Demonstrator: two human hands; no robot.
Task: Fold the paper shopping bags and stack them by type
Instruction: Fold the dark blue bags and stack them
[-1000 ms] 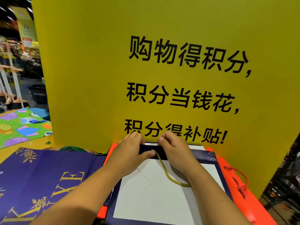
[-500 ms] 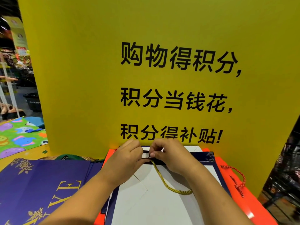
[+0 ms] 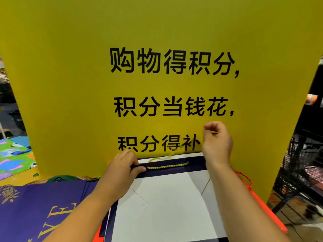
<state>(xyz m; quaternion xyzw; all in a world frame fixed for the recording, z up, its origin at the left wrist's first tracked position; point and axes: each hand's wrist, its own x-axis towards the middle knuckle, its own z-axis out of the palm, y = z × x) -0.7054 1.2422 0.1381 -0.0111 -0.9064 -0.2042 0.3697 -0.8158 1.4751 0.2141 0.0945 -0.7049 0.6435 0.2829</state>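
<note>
1. Head view: the navy bag lies flat in the middle, near me, white inner panel up. It rests on an orange bag.
2. Its gold cord now lies straight along the dark top band. A second ago it hung as a loop over the white panel.
3. The far cord shows as a blurred yellow streak, rising from the bag's far edge toward the right.
4. My left hand has slid left from the band's middle. Its thumb and fingers are clamped on the band at the gold cord's left end, pinning it.
5. My right hand has left the band and lifted up and right, in front of the sign. Its fingertips are pinched together on what I read as the far cord, though blur hides the contact.
6. My reading is that one handle is laid flat and the other is being drawn out so it can be laid flat too. The bag is nearly folded but not yet stacked.
7. It sits on an orange bag, so I judge it must still go to its own kind, perhaps the purple bag lying flat at near left.
8. Further out, a green mat lies at far left and a wire rack stands at right.
</note>
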